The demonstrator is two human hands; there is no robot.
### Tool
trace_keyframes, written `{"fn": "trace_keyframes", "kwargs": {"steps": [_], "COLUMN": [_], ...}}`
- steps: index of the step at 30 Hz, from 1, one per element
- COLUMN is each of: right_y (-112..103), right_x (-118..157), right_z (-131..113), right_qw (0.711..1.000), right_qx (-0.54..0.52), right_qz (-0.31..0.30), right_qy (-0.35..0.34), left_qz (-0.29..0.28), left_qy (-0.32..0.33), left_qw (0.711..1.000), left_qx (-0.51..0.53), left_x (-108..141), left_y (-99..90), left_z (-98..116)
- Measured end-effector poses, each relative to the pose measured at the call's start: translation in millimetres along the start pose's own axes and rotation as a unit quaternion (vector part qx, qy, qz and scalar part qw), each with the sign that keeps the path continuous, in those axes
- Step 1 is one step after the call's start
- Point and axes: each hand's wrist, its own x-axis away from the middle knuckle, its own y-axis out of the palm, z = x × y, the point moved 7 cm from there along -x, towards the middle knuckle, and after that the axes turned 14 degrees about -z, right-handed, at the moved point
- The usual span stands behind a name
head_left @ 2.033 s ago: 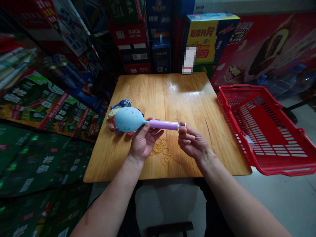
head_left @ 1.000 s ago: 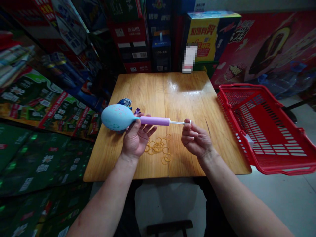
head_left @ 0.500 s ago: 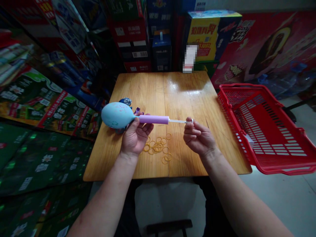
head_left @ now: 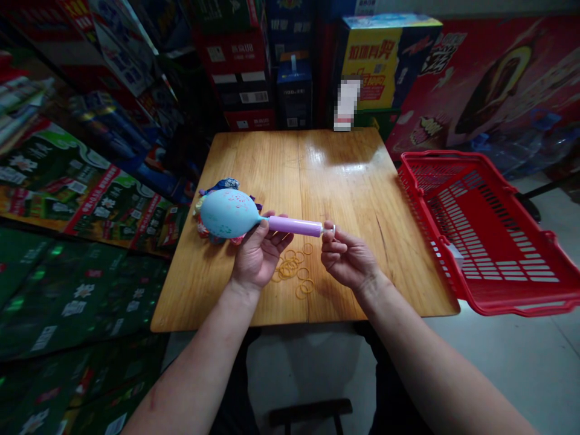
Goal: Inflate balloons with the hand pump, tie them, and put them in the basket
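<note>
A light blue balloon (head_left: pixel 230 212) with pink and green print is swollen with air, its neck stretched over the nozzle of a purple hand pump (head_left: pixel 295 226). My left hand (head_left: pixel 259 257) pinches the balloon's neck at the nozzle and supports the barrel on its fingers. At the other end, my right hand (head_left: pixel 348 257) is closed around the pump's white handle (head_left: pixel 334 230), with only a short bit of rod showing. Under the balloon lies a pile of deflated balloons (head_left: pixel 222 184), partly hidden by it. Several yellow rubber bands (head_left: pixel 290 264) are spread below the pump.
All this is at a wooden table (head_left: pixel 339 181). A red plastic basket (head_left: pixel 492 229) stands against its right side. Stacked drink cartons (head_left: pixel 81 302) crowd the left, and more boxes (head_left: pixel 294 93) line the far edge. A stool (head_left: pixel 310 412) is beneath.
My right hand has pushed the handle leftward, so the white rod has mostly gone into the barrel. My left hand, the balloon and the barrel have shifted slightly right.
</note>
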Motion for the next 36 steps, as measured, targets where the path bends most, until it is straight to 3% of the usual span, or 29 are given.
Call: {"fn": "trace_keyframes", "kwargs": {"steps": [6, 12, 17, 21, 26, 32, 36], "right_y": [3, 0, -1, 2, 8, 7, 4], "right_x": [8, 2, -2, 3, 10, 3, -1], "right_z": [-29, -2, 5, -8, -27, 4, 10], "right_qw": [0.998, 1.0, 0.999, 0.998, 0.998, 0.999, 0.999], "right_qx": [0.019, 0.016, 0.027, 0.049, 0.045, 0.033, 0.018], "right_qz": [-0.003, -0.018, -0.028, -0.032, -0.032, -0.041, -0.03], "right_qy": [-0.056, -0.01, -0.006, 0.006, -0.041, -0.004, -0.002], "left_qz": [0.007, -0.033, -0.02, -0.002, 0.02, -0.008, -0.002], "left_qy": [0.065, -0.01, -0.011, 0.0, 0.066, 0.008, 0.007], "left_qw": [0.998, 0.999, 1.0, 1.0, 0.998, 1.0, 1.0], "left_qx": [-0.016, -0.012, 0.005, 0.007, -0.015, -0.011, 0.01], "left_x": [-3, 6, 5, -1, -1, 6, 4], "left_y": [-8.4, 2.3, 3.2, -2.3, -10.5, 1.5, 3.5], "left_z": [28, -2, -8, 6, 32, 1, -6]}}
